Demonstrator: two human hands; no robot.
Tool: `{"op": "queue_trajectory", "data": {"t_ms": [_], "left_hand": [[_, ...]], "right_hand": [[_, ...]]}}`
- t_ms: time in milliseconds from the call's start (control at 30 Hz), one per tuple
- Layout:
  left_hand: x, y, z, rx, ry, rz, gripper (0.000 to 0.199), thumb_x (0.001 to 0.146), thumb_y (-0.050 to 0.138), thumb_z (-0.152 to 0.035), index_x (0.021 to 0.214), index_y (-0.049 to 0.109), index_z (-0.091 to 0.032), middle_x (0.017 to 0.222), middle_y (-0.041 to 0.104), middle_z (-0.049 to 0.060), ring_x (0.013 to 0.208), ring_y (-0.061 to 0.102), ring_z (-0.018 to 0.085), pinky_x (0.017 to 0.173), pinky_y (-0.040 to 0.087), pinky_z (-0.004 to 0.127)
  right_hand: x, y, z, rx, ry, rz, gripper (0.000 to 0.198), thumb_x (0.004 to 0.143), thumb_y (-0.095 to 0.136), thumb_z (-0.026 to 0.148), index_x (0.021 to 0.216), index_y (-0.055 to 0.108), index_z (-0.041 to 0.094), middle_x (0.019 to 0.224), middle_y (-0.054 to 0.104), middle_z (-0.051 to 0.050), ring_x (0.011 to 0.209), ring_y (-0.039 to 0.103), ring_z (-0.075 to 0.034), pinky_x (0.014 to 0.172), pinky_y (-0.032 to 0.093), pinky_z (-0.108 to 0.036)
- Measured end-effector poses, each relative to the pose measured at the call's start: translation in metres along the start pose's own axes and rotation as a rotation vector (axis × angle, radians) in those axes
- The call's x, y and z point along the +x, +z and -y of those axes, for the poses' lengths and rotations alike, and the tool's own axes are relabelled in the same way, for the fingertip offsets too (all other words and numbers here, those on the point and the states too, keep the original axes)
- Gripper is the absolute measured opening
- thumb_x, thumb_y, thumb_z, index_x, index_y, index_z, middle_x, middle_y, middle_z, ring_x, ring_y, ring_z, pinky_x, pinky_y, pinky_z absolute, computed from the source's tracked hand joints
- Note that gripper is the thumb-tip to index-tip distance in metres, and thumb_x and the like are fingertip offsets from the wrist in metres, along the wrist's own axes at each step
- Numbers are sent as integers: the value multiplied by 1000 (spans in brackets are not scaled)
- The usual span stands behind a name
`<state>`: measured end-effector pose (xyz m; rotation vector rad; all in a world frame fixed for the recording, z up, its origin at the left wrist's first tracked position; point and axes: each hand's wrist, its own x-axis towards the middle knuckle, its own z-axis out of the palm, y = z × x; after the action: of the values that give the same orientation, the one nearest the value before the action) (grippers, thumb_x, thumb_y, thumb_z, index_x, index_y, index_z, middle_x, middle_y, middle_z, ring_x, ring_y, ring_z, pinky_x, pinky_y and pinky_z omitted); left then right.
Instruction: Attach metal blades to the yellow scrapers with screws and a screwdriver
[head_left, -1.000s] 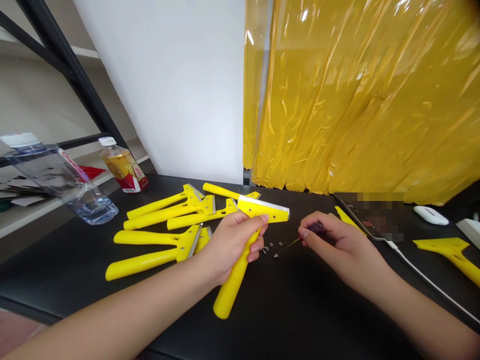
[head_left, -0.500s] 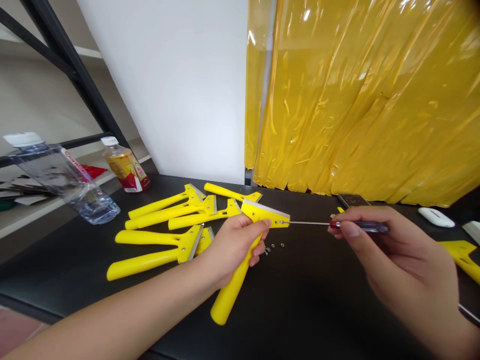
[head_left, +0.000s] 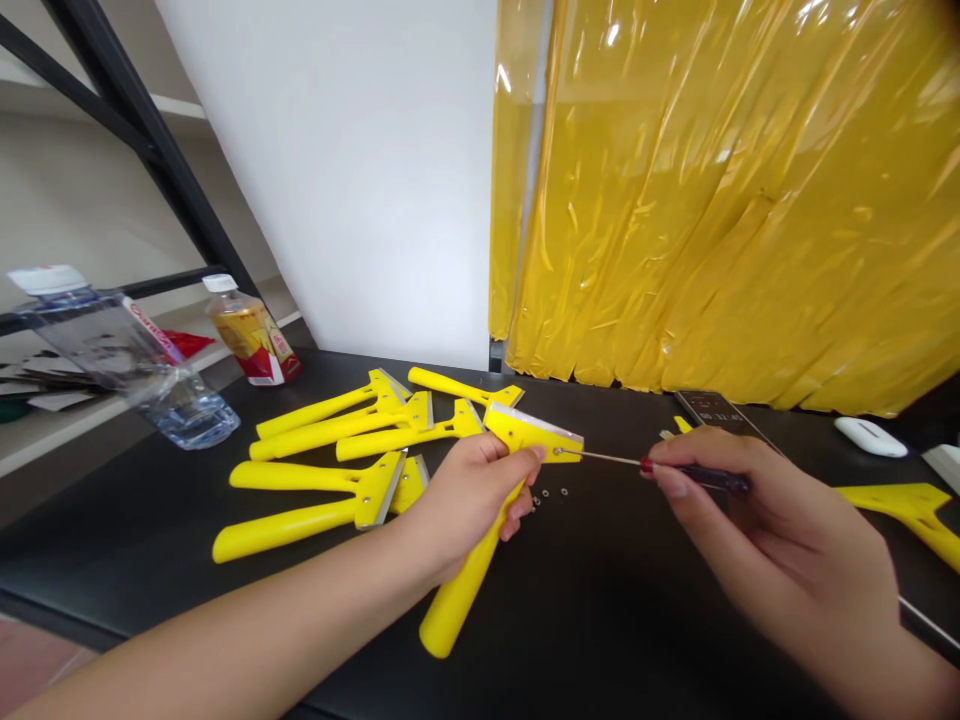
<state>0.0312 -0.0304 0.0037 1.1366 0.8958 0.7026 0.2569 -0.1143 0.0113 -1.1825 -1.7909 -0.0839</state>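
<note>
1. A clear plastic bottle with a white cap (head_left: pixel 120 340) stands by the left edge of the black worktop (head_left: pixel 615 620); clear liquid fills its lower part.
2. A smaller white-capped bottle with a yellow-and-red label (head_left: pixel 253 335) stands near the far left corner; the label hides its contents.
3. A small rounded white case (head_left: pixel 870 437) lies toward the right edge; its inside cannot be seen.
4. The left hand (head_left: pixel 476 485) has its grip clamped around a yellow plastic scraper with a metal blade (head_left: pixel 476 565), above the middle of the worktop, blade side toward the far edge.
5. The right hand (head_left: pixel 780 530) pinches a slim screwdriver with a dark handle and red collar (head_left: pixel 646 465), its grip closed on it, the tip meeting a screw in the scraper's head.
6. Small metal nuts (head_left: pixel 564 491) lie near the left fingertips.
7. Several similar yellow scrapers (head_left: pixel 300 523) crowd the left half, some overlapping; the farthest nears the far edge.
8. Bare black surface runs between the held scraper's handle and the right wrist, toward the near edge.
</note>
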Motion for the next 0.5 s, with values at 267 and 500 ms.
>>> {"op": "queue_trajectory", "data": {"t_ms": [267,500], "left_hand": [[0,0,2,35,1,6,33,92,67,-40,72,50,-21,51,45,-6,43,40,7,41,33,19],[-1,1,2,57,-11,0,33,92,68,-40,72,50,-21,52,47,-5,44,41,8,42,33,19]], "right_hand": [[8,-5,9,-80,-223,103,17,98,63,11,112,62,21,98,74,-4,87,71,-16,77,54,-29],[6,-3,17,-203,-244,139,16,99,62,15,112,60,24,100,76,-3,87,73,-18,79,57,-32]]}}
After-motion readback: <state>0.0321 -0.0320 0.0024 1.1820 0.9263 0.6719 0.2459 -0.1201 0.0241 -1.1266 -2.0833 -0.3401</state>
